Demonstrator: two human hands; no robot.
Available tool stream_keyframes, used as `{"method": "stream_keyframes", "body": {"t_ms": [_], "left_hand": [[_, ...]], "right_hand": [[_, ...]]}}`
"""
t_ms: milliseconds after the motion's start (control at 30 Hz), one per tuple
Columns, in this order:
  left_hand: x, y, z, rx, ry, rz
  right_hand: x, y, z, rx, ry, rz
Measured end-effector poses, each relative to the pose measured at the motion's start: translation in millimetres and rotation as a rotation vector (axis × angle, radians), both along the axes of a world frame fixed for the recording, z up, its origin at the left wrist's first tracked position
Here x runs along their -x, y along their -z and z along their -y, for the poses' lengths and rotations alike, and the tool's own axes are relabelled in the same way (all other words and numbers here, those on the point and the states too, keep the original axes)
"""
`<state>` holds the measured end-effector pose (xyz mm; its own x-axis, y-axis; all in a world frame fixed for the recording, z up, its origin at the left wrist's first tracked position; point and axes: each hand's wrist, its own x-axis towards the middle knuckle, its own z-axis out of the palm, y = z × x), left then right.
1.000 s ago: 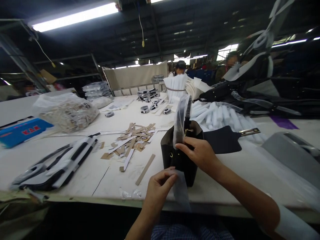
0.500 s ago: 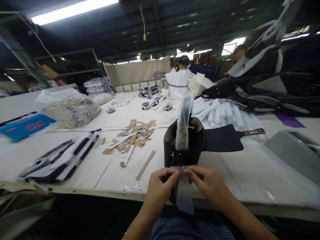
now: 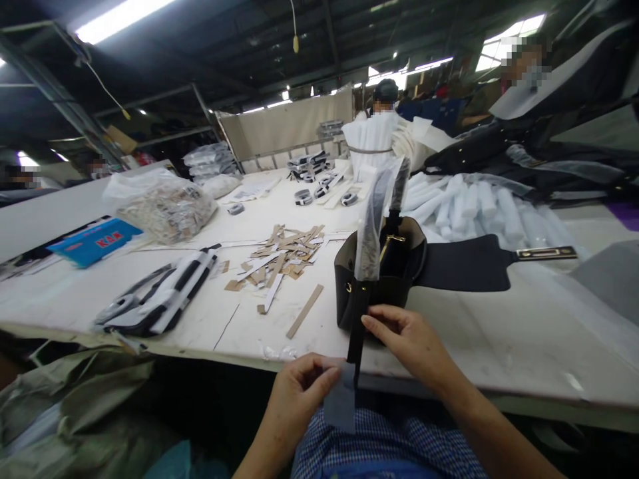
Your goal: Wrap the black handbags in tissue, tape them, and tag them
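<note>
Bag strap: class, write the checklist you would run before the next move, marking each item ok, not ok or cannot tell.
1. Left hand pinches the film: ok.
2. Right hand has a grip on the strap: cannot tell; its fingertips are at it.
3. Bag upright on the table: ok.
4. Sleeve covers the upper strap: ok.
5. Lower strap covered: not ok, bare.
6. Flap lies open and flat: ok.

Matt black leather-look bag [image 3: 379, 286], gold metal clasp [image 3: 392, 239], clear glossy plastic sleeve [image 3: 372, 233] round its strap.
</note>
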<state>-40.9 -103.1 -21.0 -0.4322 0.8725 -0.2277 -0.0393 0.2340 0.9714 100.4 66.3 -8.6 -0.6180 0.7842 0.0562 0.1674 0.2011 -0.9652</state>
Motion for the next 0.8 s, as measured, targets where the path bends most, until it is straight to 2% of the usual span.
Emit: {"method": "stream_keyframes", "body": {"t_ms": [167,333,567,800], "left_hand": [[3.7,13.4,11.3,0.040,-0.071,-0.061],[7.6,20.2,15.2,0.091,-0.102,-0.151],[9.1,24.7,18.9,0.113,-0.092,-0.172],[7.5,23.8,16.8,0.102,-0.098,-0.142]], "right_hand": [[1.3,-1.6,2.3,-0.003,-0.012,-0.005],[2.2,-0.8,5.6,0.002,-0.048,-0.019],[9.8,2.3,9.8,0.204,-0.028,-0.214],[14.2,-0.5,13.1,0.227,0.009,-0.223]]}}
